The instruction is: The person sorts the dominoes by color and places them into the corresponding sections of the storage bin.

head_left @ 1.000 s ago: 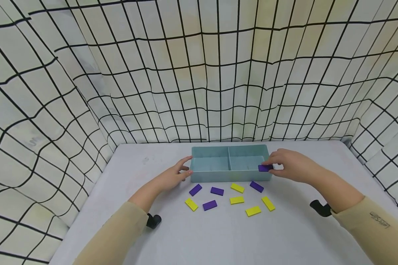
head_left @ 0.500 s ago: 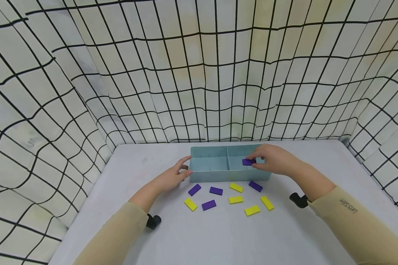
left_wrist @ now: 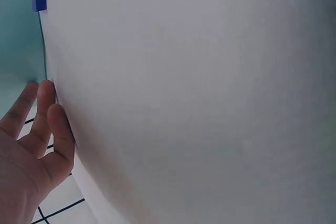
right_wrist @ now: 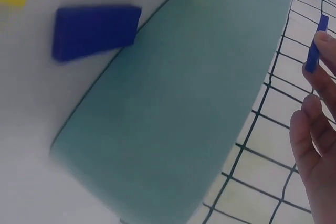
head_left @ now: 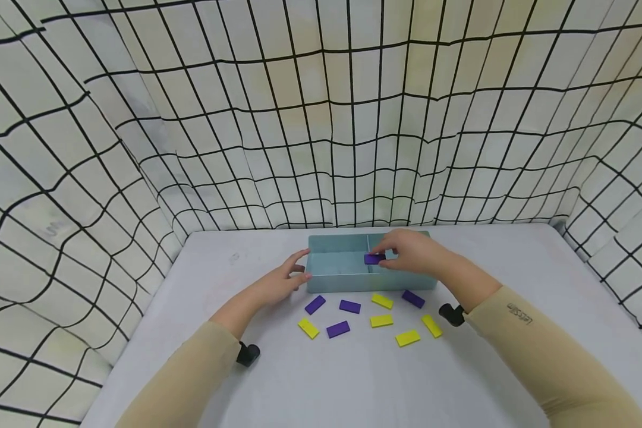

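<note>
A purple rectangular block (head_left: 373,260) is pinched between the thumb and fingers of my right hand (head_left: 416,251). In the head view the block overlaps the divider of a light blue two-compartment box (head_left: 342,284). The right wrist view shows the held block (right_wrist: 316,45) raised past the box's wall (right_wrist: 173,108). My left hand (head_left: 279,284) is at the box's left end, its spread fingers right at the rim. In the left wrist view the fingers (left_wrist: 62,127) are only slightly bent and grip nothing.
Loose on the white table (head_left: 321,380) in front of the box lie several purple blocks (head_left: 338,329) and several yellow blocks (head_left: 408,339). Black-lined netting-like walls (head_left: 353,148) stand behind and to both sides of the table.
My right hand has carried the purple block leftward, from the box's right end across the right compartment to the divider. The left hand has stayed at the box's left end.
</note>
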A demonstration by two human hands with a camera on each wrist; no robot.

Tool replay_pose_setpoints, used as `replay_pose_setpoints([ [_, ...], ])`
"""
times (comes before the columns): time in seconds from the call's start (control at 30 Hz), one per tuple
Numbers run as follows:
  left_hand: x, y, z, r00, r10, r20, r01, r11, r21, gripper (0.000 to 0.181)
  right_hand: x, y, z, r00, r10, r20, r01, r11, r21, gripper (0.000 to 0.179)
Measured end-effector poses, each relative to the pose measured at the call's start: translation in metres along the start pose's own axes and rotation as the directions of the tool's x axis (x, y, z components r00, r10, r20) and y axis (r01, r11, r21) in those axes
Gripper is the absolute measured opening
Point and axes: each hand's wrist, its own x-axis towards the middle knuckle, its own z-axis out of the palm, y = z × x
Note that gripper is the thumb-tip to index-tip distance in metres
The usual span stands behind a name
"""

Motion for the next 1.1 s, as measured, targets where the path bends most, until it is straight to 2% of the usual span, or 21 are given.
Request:
replay_pose_setpoints([
  [0.2, 0.001, 0.001, 0.002, 1.0, -0.008, -0.013, 0.008, 1.0, -0.007, 0.066, 0.018, -0.005, 0.007, 0.999, 0.02, 0.027, -0.021, 0.998, 0.056, 0.028],
  [0.87, 0.001, 0.001, 0.0, 1.0, -0.012, -0.012, 0.012, 1.0, 0.003, 0.067, 0.068, -0.026, 0.018, 0.991, 0.074, 0.112, -0.077, 0.997, 0.023, 0.032],
  [1.1, 0.001, 0.002, 0.001, 1.0, -0.023, -0.002, 0.023, 1.0, -0.011, 0.067, 0.08, -0.027, 0.03, 0.988, 0.042, 0.146, -0.044, 0.999, 0.01, 0.032],
])
